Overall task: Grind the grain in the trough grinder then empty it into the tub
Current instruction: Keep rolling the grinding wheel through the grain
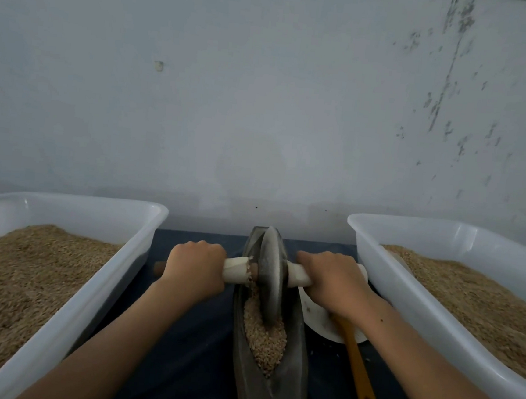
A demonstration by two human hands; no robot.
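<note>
The trough grinder (270, 387) lies lengthwise in the middle of the dark cloth (191, 346), its near end toward me and its far end close to the wall (263, 104), and from where I watch it sits between two white tubs. Starting at the left, the left tub (105, 284) is heaped with brown grain (20, 273) almost to its rim. Just right of it my left hand (195, 266) is curled tightly round the left end of the cloth-wrapped handle (236, 269); a bare wooden tip of that handle pokes out past the knuckles toward the tub. The handle passes through the grey stone wheel (269, 276), which stands upright in the far half of the trough, its lower edge sunk in the grain in the trough (263, 339) that fills the groove toward the near end. My right hand (330, 284) is clamped on the right end of the handle, fingers wrapped over it. Under that wrist sits a white bowl (317, 322), with an orange spatula (358, 370) resting in it, its handle pointing near. Farthest right, the right tub (406, 294) also holds grain, touching or nearly touching the bowl.
</note>
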